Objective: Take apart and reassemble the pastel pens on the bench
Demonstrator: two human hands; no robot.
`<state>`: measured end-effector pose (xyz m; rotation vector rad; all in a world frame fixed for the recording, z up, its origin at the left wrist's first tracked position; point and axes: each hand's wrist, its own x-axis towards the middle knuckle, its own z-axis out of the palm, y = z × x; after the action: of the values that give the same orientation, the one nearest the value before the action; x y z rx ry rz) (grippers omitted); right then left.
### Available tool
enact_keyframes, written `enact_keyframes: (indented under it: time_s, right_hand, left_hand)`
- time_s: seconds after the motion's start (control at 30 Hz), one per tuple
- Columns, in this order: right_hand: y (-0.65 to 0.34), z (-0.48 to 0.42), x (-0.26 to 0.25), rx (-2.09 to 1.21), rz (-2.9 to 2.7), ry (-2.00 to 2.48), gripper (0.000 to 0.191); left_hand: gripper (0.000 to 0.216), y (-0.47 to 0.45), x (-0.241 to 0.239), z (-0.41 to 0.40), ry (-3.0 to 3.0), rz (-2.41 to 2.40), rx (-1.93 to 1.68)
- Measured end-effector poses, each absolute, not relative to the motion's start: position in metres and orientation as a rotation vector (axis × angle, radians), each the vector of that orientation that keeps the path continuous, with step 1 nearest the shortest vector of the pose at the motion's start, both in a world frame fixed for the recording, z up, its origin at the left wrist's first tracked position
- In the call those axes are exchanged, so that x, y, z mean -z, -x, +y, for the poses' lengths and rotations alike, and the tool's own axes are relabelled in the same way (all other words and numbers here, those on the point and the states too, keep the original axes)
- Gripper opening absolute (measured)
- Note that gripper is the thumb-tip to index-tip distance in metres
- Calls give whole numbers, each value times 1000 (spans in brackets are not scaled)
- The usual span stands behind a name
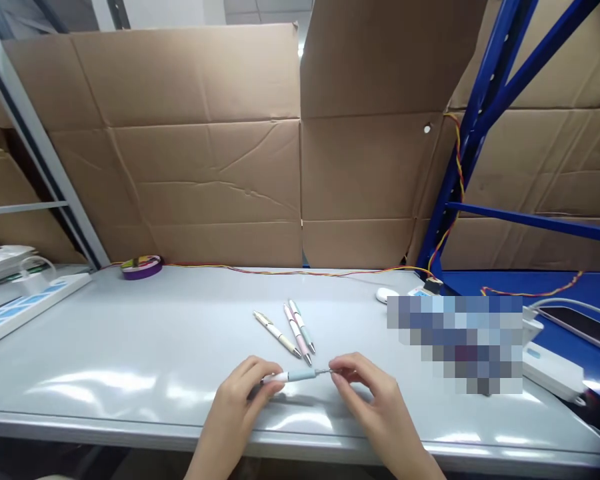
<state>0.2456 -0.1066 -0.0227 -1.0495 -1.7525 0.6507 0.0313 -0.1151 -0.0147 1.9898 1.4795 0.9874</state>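
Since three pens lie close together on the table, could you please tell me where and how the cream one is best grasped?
I'd pinch the cream pen across mid-barrel, coming from above and left: its slim body lies slantwise, and the pink pen is close on its right toward the tip. The left hand, holding a blue-and-white pen, is nearby in front.

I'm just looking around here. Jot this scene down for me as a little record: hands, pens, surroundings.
Left hand: holds a white-and-blue pen
Right hand: pinches a thin piece at that pen's end
Lying beyond the hands: cream pen, pink-and-white pen, mint-and-white pen
Surface: pale, glossy table
Back left: purple tape roll
Left edge: white power strip
Backdrop: cardboard
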Motion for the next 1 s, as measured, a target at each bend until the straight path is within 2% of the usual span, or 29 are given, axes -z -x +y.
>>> enact_keyframes:
  time_s: [0.3, 0.77, 0.83, 1.0]
  right_hand:
    - [-245, -108, 22, -637, -1807, 1000, 8]
    - [-264, -108, 17, -386, -1950, 980, 10]
    - [-266, -108, 17, -385, -2023, 1046, 15]
    - [-262, -105, 21, -288, -2204, 1213, 43]
  left_hand:
    - [18, -32, 15, -119, -1981, 1418, -962]
    - [24, -47, 8, -117, -1999, 1301, -898]
    - [25, -48, 10, -115, -1997, 1278, -897]
    - [24, -48, 14, -115, -1995, 1311, -899]
